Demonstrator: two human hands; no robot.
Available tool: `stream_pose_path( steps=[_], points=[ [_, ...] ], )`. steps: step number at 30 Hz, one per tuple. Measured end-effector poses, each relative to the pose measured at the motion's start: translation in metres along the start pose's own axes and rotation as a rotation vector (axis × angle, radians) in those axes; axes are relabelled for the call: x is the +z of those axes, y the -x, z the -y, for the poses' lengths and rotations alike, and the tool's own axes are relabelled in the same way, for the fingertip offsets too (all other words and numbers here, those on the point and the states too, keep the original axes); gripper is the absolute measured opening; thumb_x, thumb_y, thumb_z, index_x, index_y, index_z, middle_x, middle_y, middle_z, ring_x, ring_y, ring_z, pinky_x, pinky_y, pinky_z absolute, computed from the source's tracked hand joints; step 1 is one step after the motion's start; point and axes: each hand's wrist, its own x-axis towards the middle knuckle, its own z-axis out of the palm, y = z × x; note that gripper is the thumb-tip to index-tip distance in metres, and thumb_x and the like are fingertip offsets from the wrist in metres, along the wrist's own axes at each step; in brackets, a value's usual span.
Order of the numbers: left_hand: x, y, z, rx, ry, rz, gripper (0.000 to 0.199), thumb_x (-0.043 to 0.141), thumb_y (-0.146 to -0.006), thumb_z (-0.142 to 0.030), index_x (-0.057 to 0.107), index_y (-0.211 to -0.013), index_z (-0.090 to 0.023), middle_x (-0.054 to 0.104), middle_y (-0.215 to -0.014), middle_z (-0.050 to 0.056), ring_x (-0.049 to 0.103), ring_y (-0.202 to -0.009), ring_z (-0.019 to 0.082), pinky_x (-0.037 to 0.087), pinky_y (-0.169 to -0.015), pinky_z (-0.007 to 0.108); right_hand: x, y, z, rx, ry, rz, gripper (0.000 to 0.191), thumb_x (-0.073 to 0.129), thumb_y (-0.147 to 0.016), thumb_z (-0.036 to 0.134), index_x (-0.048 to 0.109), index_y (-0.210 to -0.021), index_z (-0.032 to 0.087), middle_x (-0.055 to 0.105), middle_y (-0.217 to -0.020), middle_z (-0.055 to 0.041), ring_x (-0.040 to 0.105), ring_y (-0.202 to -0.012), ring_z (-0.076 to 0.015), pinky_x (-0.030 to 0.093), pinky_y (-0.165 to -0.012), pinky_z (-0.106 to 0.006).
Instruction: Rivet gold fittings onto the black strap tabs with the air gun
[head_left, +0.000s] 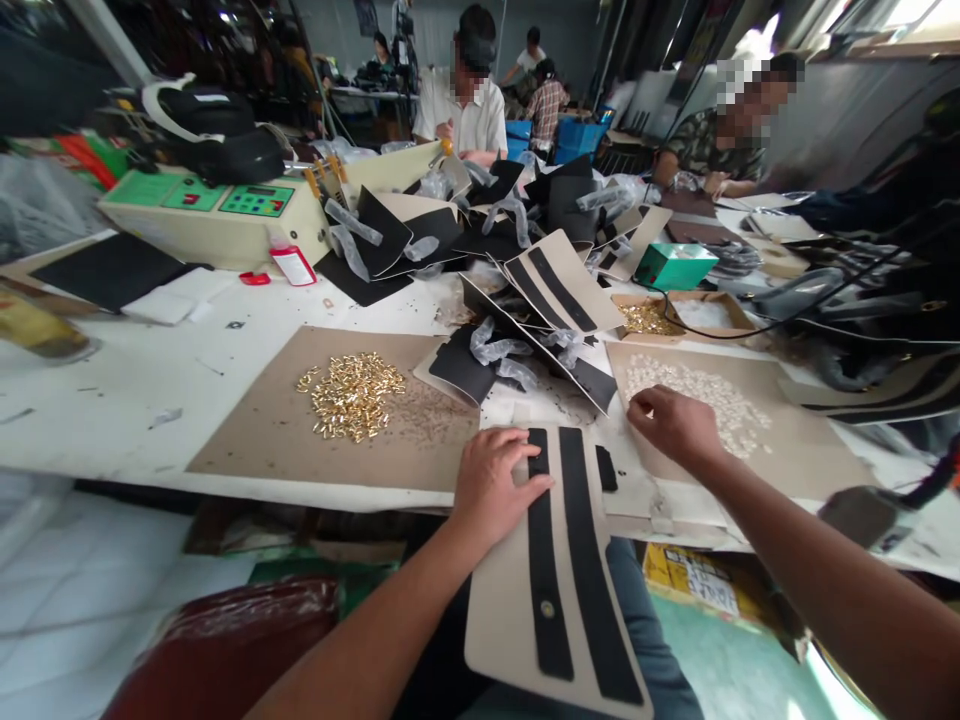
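A beige panel (506, 625) with two black strips lies across my lap and the table's edge. One black strip (551, 560) carries a small round metal fitting (547, 609) near its lower end. My left hand (495, 480) rests on the panel's far left part, thumb spread from the fingers, fingertips on the strip. My right hand (670, 422) hovers at the left side of a spread of small whitish pieces (705, 395). Its fingers are curled together, and whatever they may hold is hidden. A pile of gold-coloured metal pieces (356, 395) sits on brown board to the left.
Similar panels with plastic-wrapped parts (517, 210) heap up mid-table. Behind the pile stands a cream machine (202, 215) with green control panels. A green box (675, 266) and a cardboard tray (705, 312) are at right. Two people sit across the table.
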Motion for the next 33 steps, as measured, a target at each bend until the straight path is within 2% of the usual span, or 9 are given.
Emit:
stream_pose_path(
  steps=[3,5,9,11,13,17,20,28,33],
  points=[
    [0.001,0.001,0.001,-0.003,-0.003,-0.001,0.032,0.093,-0.075,-0.034,0.078,-0.103,-0.028,0.074,-0.127,0.002,0.063,-0.122,0.029,0.045,-0.108,0.052,-0.007,0.021,0.006,0.026,-0.216,-0.145,0.022,0.058,-0.089,0.034,0.071,-0.076,0.022,0.072,-0.083,-0.0033,0.062,-0.071,-0.0189,0.037,-0.063,-0.030],
    [0.002,0.002,0.002,0.003,-0.004,-0.001,0.033,0.093,-0.075,-0.034,0.078,-0.103,-0.029,0.074,-0.127,0.001,0.063,-0.121,0.028,0.046,-0.108,0.051,-0.016,0.038,0.024,-0.010,-0.421,-0.154,0.020,0.059,-0.090,0.032,0.070,-0.076,0.021,0.070,-0.081,-0.0026,0.062,-0.071,-0.0179,0.042,-0.066,-0.030],
    [0.003,0.002,0.004,0.018,-0.020,-0.008,0.035,0.093,-0.074,-0.037,0.078,-0.105,-0.028,0.074,-0.126,0.001,0.062,-0.121,0.029,0.046,-0.107,0.050,-0.025,0.062,0.085,-0.229,-0.743,0.043,0.018,0.057,-0.097,0.029,0.070,-0.086,0.022,0.066,-0.082,-0.0014,0.062,-0.072,-0.0164,0.045,-0.069,-0.028],
    [0.003,0.002,0.004,0.019,-0.031,-0.012,0.035,0.092,-0.075,-0.036,0.078,-0.105,-0.027,0.074,-0.126,0.002,0.062,-0.121,0.029,0.047,-0.107,0.050,-0.022,0.064,0.112,-0.327,-0.768,0.142,0.017,0.056,-0.098,0.027,0.069,-0.088,0.023,0.065,-0.083,-0.0014,0.062,-0.075,-0.0167,0.045,-0.071,-0.029],
    [0.003,0.002,0.004,0.023,-0.043,-0.013,0.032,0.091,-0.077,-0.034,0.077,-0.105,-0.026,0.074,-0.125,0.003,0.062,-0.120,0.029,0.047,-0.106,0.049,-0.017,0.061,0.127,-0.369,-0.727,0.186,0.017,0.056,-0.099,0.026,0.068,-0.087,0.023,0.065,-0.085,-0.0016,0.063,-0.079,-0.0175,0.045,-0.074,-0.029],
    [0.002,0.004,0.003,0.035,-0.048,-0.017,0.033,0.089,-0.078,-0.034,0.076,-0.107,-0.025,0.073,-0.125,0.003,0.062,-0.120,0.029,0.047,-0.106,0.049,-0.010,0.054,0.130,-0.383,-0.648,0.222,0.018,0.055,-0.100,0.027,0.071,-0.093,0.023,0.068,-0.091,-0.0030,0.065,-0.086,-0.0195,0.046,-0.079,-0.031],
    [0.003,0.004,0.002,0.032,-0.045,-0.022,0.035,0.089,-0.078,-0.036,0.075,-0.108,-0.024,0.073,-0.126,0.003,0.061,-0.121,0.029,0.046,-0.107,0.049,-0.010,0.054,0.129,-0.317,-0.645,0.238,0.017,0.057,-0.098,0.027,0.074,-0.096,0.025,0.071,-0.094,-0.0028,0.067,-0.088,-0.0200,0.046,-0.079,-0.031],
    [0.003,0.004,0.003,0.028,-0.042,-0.021,0.037,0.091,-0.077,-0.032,0.074,-0.109,-0.024,0.073,-0.125,0.004,0.061,-0.122,0.030,0.046,-0.108,0.049,-0.011,0.056,0.140,-0.132,-0.624,0.234,0.018,0.061,-0.091,0.030,0.078,-0.089,0.026,0.075,-0.085,-0.0009,0.067,-0.079,-0.0204,0.043,-0.072,-0.031],
    [0.003,0.004,0.003,0.029,-0.031,-0.030,0.040,0.093,-0.074,-0.036,0.074,-0.108,-0.025,0.073,-0.126,0.003,0.061,-0.122,0.030,0.046,-0.108,0.049,-0.010,0.048,0.141,-0.029,-0.622,0.290,0.014,0.064,-0.087,0.031,0.073,-0.080,0.025,0.072,-0.074,0.0008,0.064,-0.068,-0.0192,0.041,-0.064,-0.031]
  ],
)
